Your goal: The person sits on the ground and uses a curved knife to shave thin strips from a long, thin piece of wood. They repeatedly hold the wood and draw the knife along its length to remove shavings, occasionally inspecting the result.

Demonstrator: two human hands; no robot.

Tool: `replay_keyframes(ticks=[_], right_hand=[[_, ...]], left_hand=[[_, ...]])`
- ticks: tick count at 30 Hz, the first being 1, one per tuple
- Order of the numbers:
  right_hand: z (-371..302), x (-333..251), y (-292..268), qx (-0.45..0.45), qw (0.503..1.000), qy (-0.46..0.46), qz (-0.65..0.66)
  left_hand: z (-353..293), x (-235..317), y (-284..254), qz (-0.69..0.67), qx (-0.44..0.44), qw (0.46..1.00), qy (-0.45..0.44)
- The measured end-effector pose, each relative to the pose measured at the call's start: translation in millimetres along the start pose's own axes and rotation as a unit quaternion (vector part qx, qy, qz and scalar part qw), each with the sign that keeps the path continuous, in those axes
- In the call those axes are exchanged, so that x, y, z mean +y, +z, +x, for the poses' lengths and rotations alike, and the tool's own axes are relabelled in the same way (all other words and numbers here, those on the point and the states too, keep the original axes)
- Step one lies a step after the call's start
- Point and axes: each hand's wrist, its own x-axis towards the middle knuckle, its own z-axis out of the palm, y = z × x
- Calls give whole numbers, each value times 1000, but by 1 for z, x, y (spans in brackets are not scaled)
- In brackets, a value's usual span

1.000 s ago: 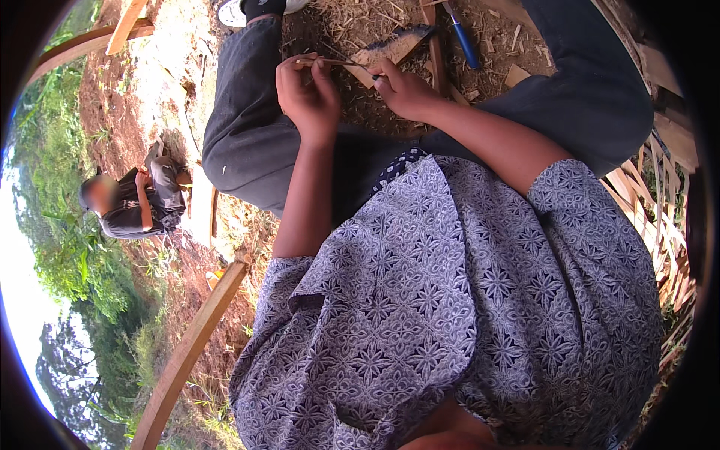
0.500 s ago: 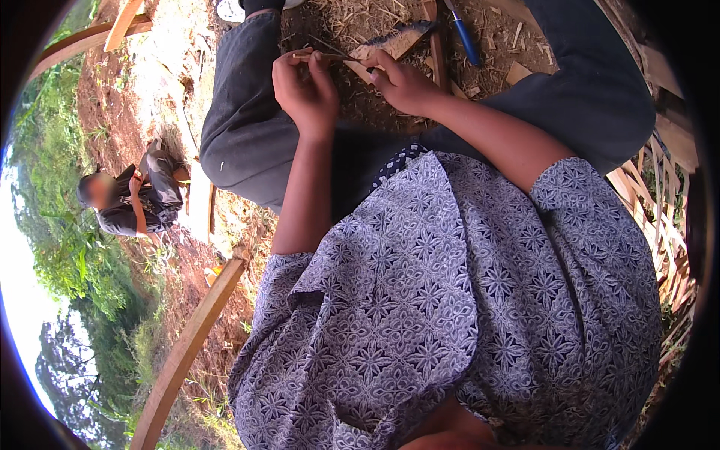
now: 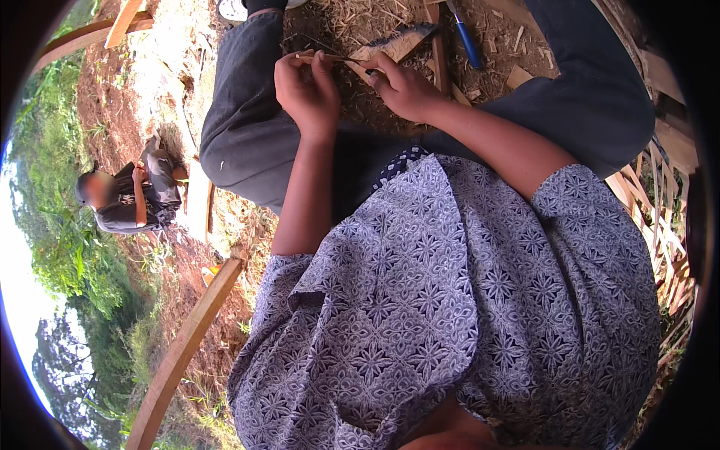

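Left hand pinched on thin bamboo sliver; right hand seemingly clamped on knife. Could slip toward left fingertips, or snap sliver.

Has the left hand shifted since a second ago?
Cannot tell: the left hand pinches the thin stick at about the same spot beside the dark trouser knee; any shift is too slight.

Straw-strewn ground w/ wood scraps, blue-handled tool.
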Motion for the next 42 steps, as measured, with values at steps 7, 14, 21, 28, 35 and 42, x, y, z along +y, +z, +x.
replay_keyframes(ticks=[7,14,21,28,35,42], right_hand=[[-6,-29,-18,-55,998,22,24],[-6,-41,-11,27,981,-158,105],[-3,-28,-9,-1,999,-29,24],[-6,-32,-2,55,984,-139,100],[-1,-18,-4,-35,998,-16,53],[-2,-12,-37,36,997,28,57]], left_hand=[[2,3,-2,32,-13,999,17],[-1,-12,-1,17,-6,1000,23],[0,-8,-3,64,-20,996,58],[-1,-4,-4,73,-19,996,42],[4,-27,-10,-112,19,989,-96],[1,-13,-6,-76,1,994,-80]])
